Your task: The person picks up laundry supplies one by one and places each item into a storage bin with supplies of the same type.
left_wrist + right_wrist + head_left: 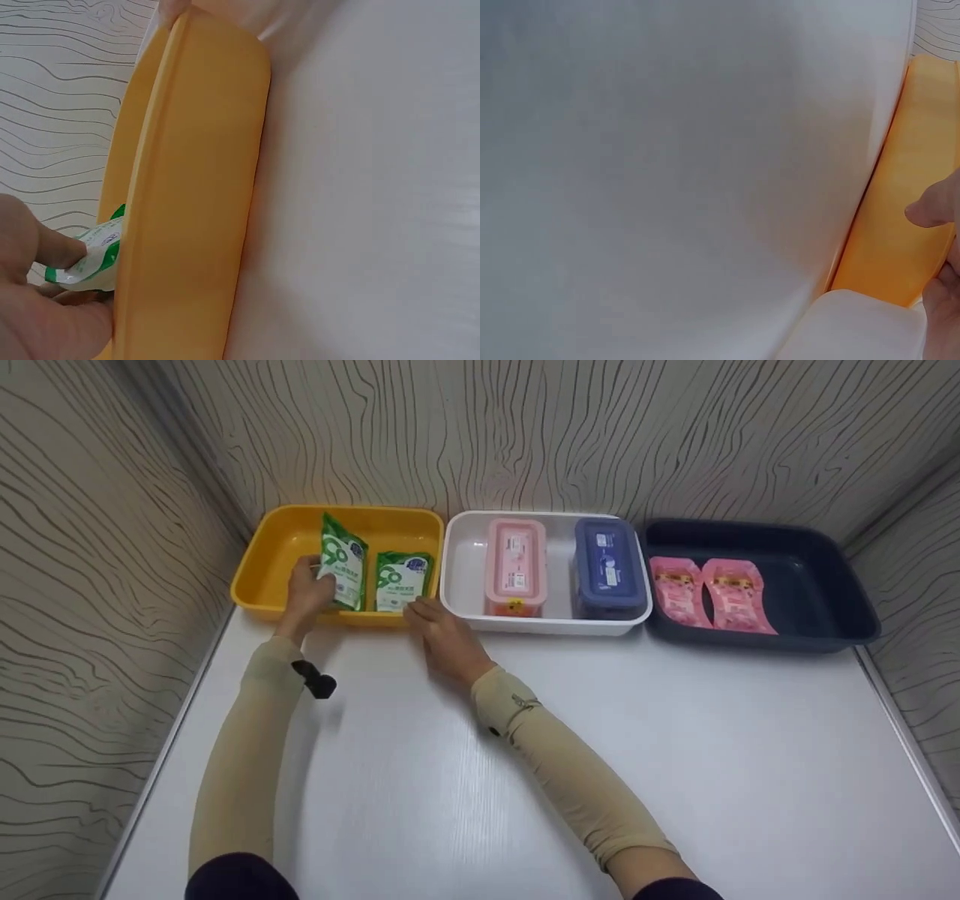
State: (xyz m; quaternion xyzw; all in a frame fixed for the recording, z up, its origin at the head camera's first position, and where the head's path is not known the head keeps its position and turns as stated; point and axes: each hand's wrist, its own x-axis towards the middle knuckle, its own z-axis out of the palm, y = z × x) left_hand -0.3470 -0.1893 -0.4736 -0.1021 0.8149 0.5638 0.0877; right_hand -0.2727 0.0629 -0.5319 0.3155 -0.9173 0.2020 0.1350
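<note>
At the left, my left hand (307,591) pinches a green and white packet (345,566), held tilted up inside the yellow tray (281,540). The left wrist view shows the thumb and a finger on the packet (97,259) just behind the tray's rim. A second green and white packet (403,583) lies in the tray's right half. My right hand (448,641) grips the tray's front rim near its right corner, beside that packet's lower edge. The right wrist view has the thumb (934,206) in front of the tray's outer wall; the fingertips inside are hidden.
Touching the yellow tray is a white tray (465,551) with a pink lidded box (516,566) and a blue lidded box (609,562). Right of it, a dark blue tray (817,585) holds two pink packets (735,596). Patterned panels (525,435) enclose the white table (420,780).
</note>
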